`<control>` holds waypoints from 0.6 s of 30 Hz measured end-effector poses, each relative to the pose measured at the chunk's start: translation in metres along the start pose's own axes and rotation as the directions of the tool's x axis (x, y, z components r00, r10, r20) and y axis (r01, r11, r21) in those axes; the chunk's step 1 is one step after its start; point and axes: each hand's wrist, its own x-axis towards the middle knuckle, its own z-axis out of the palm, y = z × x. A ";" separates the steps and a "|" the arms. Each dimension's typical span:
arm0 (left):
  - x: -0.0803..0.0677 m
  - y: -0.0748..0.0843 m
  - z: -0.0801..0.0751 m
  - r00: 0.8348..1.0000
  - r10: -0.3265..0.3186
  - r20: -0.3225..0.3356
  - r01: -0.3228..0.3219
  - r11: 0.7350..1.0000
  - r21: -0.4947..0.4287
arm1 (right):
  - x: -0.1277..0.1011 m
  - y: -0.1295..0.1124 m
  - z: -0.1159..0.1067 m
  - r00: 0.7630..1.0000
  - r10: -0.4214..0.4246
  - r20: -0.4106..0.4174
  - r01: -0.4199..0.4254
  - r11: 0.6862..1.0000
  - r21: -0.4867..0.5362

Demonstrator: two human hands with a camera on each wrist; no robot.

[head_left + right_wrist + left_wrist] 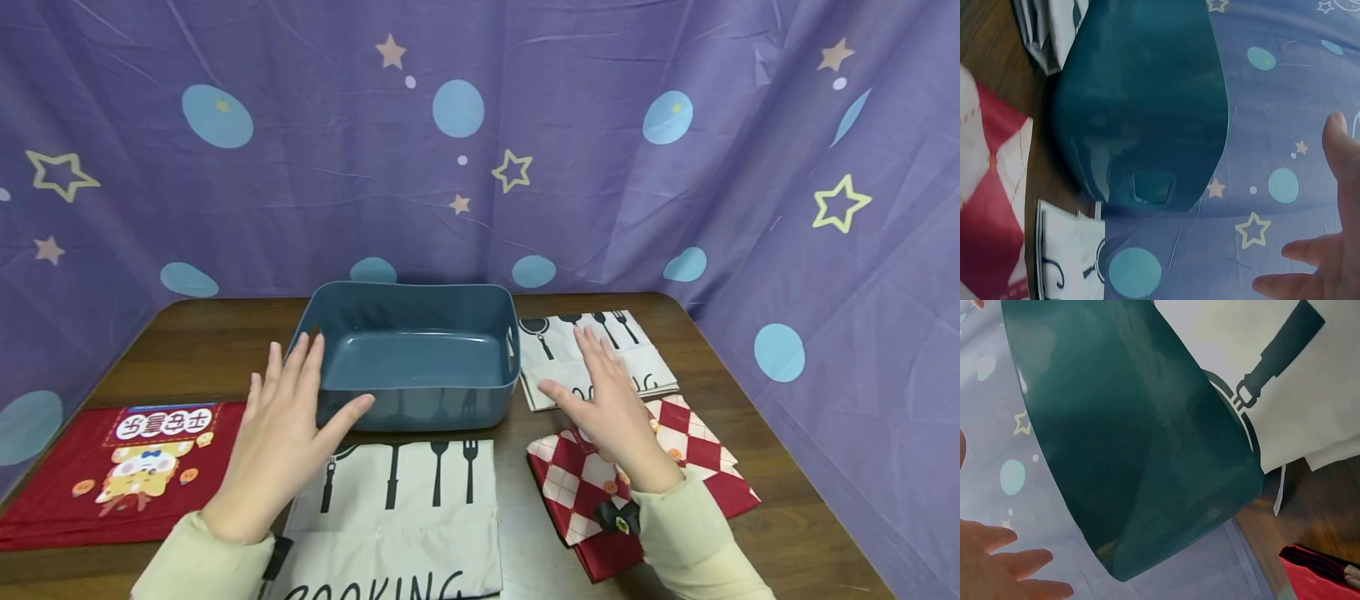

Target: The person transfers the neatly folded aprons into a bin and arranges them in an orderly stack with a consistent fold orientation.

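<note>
Here, I see inside the blue bin (420,358) near the worktop's (210,350) back edge. Left hand (281,442), right hand (613,408): fingers spread apart.

A teal plastic bin (412,408) stood upright amid a folded red cloth (67,475) left, utensil-print cloth (397,542) near, matching white cloth (558,358) far right and argyle cloth (573,487) right.

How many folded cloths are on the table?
4: a red cloth at left, a white cloth in front of the teal bin, a second white cloth right of it, and a checked cloth in front of that. Layers may hide more.
</note>
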 end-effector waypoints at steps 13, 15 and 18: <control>-0.013 0.002 -0.011 0.998 -0.019 -0.067 0.012 0.995 -0.099 | -0.011 -0.008 0.008 0.999 0.040 -0.023 -0.035 0.982 0.183; -0.014 0.002 -0.013 0.997 -0.025 -0.077 0.017 0.994 -0.105 | -0.012 -0.009 0.008 0.999 0.033 -0.027 -0.027 0.979 0.203; -0.016 0.001 -0.014 0.996 -0.042 -0.077 0.033 0.993 -0.114 | -0.013 -0.009 0.010 0.999 0.028 -0.037 -0.018 0.973 0.231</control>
